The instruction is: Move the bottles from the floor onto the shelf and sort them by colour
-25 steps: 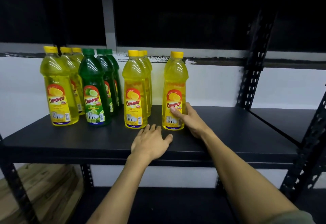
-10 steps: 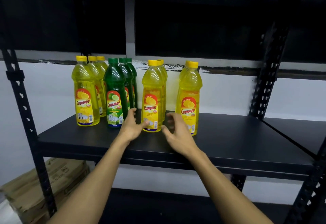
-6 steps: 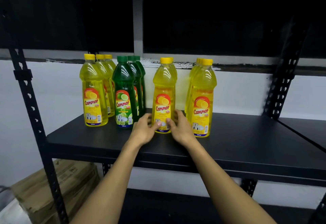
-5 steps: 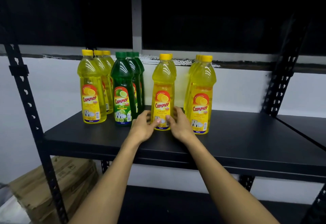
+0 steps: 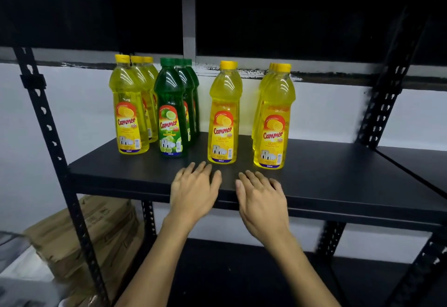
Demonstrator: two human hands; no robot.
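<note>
Fingers (image 5: 202, 169) of both hands lie straight and loosely spread, holding nothing, left hand (image 5: 193, 192) and right hand (image 5: 262, 199) over the shelf (image 5: 338, 181) edge. Yellow bottles (image 5: 223, 113) and green bottles (image 5: 170, 108) stand upright in rows. Likely between placements; next, fetch another.

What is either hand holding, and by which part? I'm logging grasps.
Nothing. The left hand and right hand are open over the shelf edge, clear of the bottles.
</note>
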